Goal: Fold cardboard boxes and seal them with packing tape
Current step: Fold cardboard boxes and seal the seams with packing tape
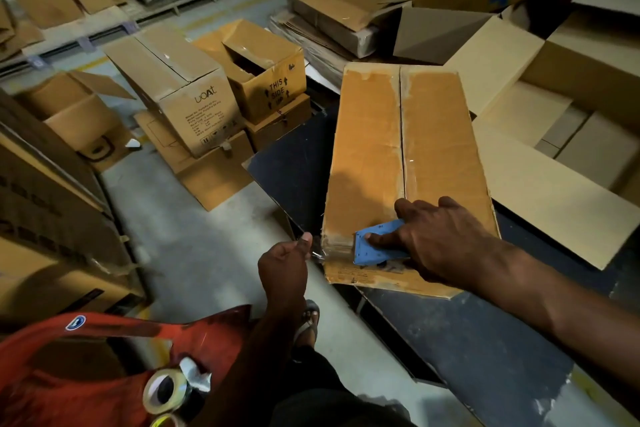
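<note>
Tape rolls (166, 392) nearest; both hands (440, 239) at box (405, 156) near end.

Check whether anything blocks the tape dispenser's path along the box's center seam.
Nothing visible does. The right hand holds the blue tape dispenser at the near end of the box; the center seam beyond lies bare. The left hand pinches the tape end off the near-left corner.

box (398, 163) lies on the table (467, 357), tape dispenser (377, 246) on its near end, chair (86, 374) left.
</note>
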`<state>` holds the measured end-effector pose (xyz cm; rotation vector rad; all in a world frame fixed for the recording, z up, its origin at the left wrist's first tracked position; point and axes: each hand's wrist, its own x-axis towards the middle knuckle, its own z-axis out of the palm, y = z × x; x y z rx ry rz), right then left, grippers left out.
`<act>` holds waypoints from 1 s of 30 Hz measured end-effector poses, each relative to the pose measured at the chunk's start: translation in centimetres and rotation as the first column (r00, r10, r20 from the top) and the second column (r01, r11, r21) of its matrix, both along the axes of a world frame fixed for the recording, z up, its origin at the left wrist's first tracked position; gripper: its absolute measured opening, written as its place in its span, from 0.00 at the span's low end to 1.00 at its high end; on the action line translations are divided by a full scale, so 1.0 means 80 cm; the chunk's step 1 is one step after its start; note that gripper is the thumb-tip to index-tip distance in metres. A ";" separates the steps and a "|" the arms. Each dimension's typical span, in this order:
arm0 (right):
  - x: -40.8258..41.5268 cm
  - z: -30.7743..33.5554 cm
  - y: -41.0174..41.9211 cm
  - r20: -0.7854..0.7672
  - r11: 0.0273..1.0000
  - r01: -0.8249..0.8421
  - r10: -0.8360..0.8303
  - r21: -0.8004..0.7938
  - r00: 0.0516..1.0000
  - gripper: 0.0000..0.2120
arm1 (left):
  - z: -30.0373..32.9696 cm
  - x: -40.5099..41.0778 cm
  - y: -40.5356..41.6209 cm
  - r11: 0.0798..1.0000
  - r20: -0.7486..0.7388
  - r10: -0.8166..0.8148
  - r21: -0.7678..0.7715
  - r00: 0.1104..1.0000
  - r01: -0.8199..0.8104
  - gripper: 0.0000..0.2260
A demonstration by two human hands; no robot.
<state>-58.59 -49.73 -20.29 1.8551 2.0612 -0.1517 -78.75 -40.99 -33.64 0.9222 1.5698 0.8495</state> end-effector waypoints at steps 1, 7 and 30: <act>-0.003 0.000 0.001 0.011 1.000 0.001 0.000 -0.007 1.000 0.29 | -0.002 0.000 0.002 1.000 -0.003 0.005 0.001 1.000 -0.005 0.13; -0.013 0.009 0.016 0.056 0.996 -0.004 0.009 -0.091 0.998 0.29 | -0.012 0.000 0.006 0.992 -0.014 -0.071 -0.103 0.997 0.069 0.14; -0.035 0.037 0.036 0.114 0.947 0.046 -0.010 -0.319 0.993 0.24 | -0.041 -0.008 0.028 -0.232 -0.871 -0.126 0.492 0.475 0.839 0.34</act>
